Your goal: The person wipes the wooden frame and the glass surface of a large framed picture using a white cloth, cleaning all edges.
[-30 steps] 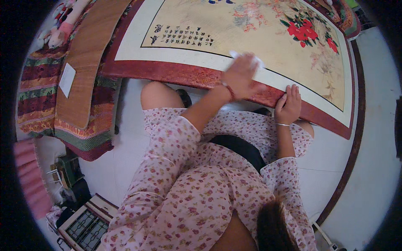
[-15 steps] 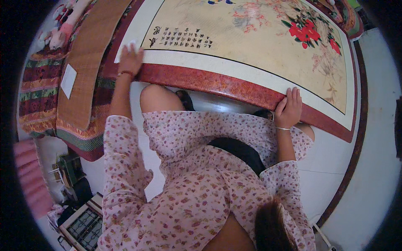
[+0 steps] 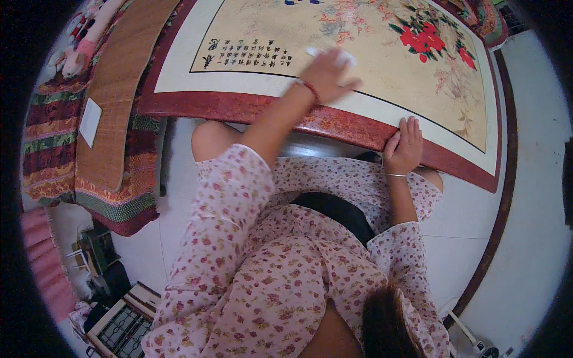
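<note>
A large painting (image 3: 370, 74) with red flowers and black script lies flat, with a white margin and a red-brown edge (image 3: 286, 119) nearest me. Over its lower part is my left hand (image 3: 327, 77), blurred by motion, with the thumb stuck out to the right. Under its fingers a white tissue or thin cloth (image 3: 313, 52) shows, pressed on the picture; most of it is hidden. My right hand (image 3: 406, 146) rests on the near edge to the right, fingers stretched out over the white margin and holding nothing.
To the left stands a bed or seat with a striped cover (image 3: 51, 140), a brown mat (image 3: 110, 128), a white card (image 3: 89, 122) and a pink stuffed toy (image 3: 76, 61). A pale wall (image 3: 537, 149) runs along the right. A patterned frame (image 3: 122, 327) stands at lower left.
My left hand has swept right from the left margin onto the painting, taking the white tissue along. The right hand stays on the edge. The view has shifted slightly.
</note>
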The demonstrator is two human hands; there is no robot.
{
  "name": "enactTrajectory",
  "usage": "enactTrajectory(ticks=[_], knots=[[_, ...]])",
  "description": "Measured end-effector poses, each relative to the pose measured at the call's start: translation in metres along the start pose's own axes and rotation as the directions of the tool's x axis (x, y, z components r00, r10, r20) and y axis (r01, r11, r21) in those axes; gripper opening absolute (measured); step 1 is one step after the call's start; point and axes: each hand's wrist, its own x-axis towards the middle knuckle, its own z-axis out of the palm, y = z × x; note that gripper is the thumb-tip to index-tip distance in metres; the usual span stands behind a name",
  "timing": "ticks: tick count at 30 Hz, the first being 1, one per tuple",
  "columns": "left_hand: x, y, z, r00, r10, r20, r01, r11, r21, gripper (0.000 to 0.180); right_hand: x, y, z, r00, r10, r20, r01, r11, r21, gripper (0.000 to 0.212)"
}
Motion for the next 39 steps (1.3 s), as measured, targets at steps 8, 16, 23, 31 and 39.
enactTrajectory(ticks=[8, 16, 23, 31, 39], knots=[[-0.07, 0.066, -0.002, 0.992, 0.104, 0.069, -0.102, 0.994, -0.027, 0.059, 0.005, 0.001, -0.019, 0.985, 0.126, 0.121, -0.142, 0.981, 0.132, 0.034], [-0.187, -0.176, -0.113, 0.879, -0.466, -0.098, 0.463, 0.788, 0.405, 0.057, 0.085, -0.114, -0.191, 0.959, -0.008, 0.285, -0.252, -0.493, 0.833, 0.043], [-0.184, -0.158, -0.079, 0.897, -0.437, -0.07, 0.439, 0.863, 0.248, 0.067, 0.078, -0.162, -0.213, 0.935, -0.353, 0.04, -0.325, -0.802, 0.501, 0.045], [-0.096, 0.083, -0.015, 0.994, -0.107, 0.004, 0.107, 0.992, 0.072, 0.074, 0.072, -0.169, -0.214, 0.909, -0.415, -0.032, -0.355, -0.814, 0.46, 0.048], [-0.1, 0.083, -0.026, 0.995, 0.058, 0.075, -0.057, 0.998, -0.013, 0.067, 0.07, -0.162, -0.218, 0.906, -0.413, -0.095, -0.327, -0.823, 0.464, 0.05]])
